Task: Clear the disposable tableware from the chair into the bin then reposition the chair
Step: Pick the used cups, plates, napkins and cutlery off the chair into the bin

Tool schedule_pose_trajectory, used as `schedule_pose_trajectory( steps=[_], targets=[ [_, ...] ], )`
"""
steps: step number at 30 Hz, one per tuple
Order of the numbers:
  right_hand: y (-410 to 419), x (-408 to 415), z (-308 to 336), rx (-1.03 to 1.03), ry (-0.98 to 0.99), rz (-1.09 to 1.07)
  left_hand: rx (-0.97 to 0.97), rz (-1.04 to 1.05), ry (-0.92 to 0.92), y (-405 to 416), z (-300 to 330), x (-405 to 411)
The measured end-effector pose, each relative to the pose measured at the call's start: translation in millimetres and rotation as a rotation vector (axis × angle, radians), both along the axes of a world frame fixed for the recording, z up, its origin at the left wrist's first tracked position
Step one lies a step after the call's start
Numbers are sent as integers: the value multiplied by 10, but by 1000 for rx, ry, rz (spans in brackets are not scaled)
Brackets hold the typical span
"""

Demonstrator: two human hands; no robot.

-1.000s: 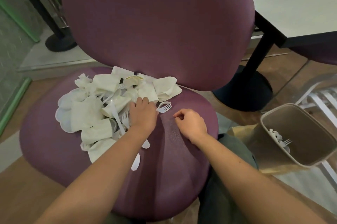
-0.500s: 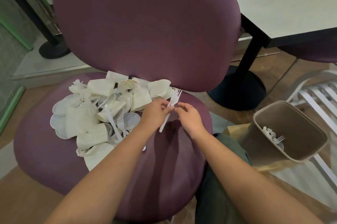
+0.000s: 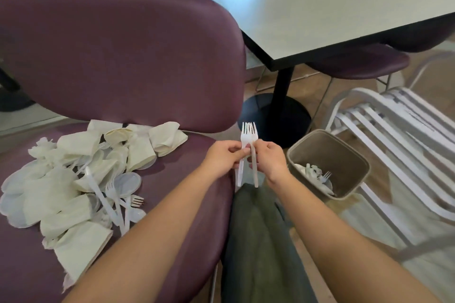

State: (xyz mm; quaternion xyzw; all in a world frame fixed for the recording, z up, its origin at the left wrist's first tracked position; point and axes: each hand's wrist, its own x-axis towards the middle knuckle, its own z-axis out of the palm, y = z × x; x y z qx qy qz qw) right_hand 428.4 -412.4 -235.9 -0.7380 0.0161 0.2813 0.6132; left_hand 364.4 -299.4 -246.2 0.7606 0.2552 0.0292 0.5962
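A purple padded chair (image 3: 187, 204) carries a heap of white disposable tableware (image 3: 73, 179): crushed paper cups, plastic lids, forks and knives, spread over the seat's left half. Above the seat's right edge my left hand (image 3: 222, 158) and my right hand (image 3: 269, 161) are close together, each pinching the handle of a white plastic fork (image 3: 249, 135); the two forks stand upright side by side, tines up. A beige bin (image 3: 349, 155) stands on the floor to the right, tilted toward me, with several white utensils inside.
A pale table (image 3: 332, 14) on a black pedestal base (image 3: 283, 115) stands behind the bin. A white slatted chair (image 3: 398, 135) lies to the right of the bin. Another purple seat (image 3: 357, 61) is tucked under the table. My green-trousered leg (image 3: 258, 241) is between chair and bin.
My left hand lifted a fork off the pile. Both hands rose and shifted right toward the bin, and two forks are held upright between them. The view swung right.
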Motion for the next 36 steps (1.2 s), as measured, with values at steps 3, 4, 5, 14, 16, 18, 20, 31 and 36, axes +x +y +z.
schedule_pose_trajectory(
  steps=[3, 4, 5, 14, 16, 18, 20, 31, 36],
  targets=[
    [-226, 201, -18, 15, -1, -87, 1, -44, 17, -238, 44, 257],
    [-301, 266, -44, 8, 3, -125, -13, -51, 15, -311, 53, 332],
    [-391, 345, -72, -9, 3, -168, -22, -64, 17, -403, 62, 430],
    [-1120, 842, -309, -174, -63, -366, 27, -109, 143, -1084, -97, 1174],
    [-1278, 958, -356, -223, -66, -395, 65, -86, 177, -1205, -177, 1312],
    [-1406, 1077, -424, -277, -59, -400, 92, -78, 203, -1312, -260, 1439],
    [-1491, 1190, -513, -323, -59, -378, 113, -67, 223, -1412, -346, 1556],
    [-1527, 1363, -705, -538, -107, -46, 269, -268, 361, -1502, -686, 1857],
    [-1296, 1208, -550, -479, -177, 15, 261, -159, 197, -1259, -510, 1659]
  ],
)
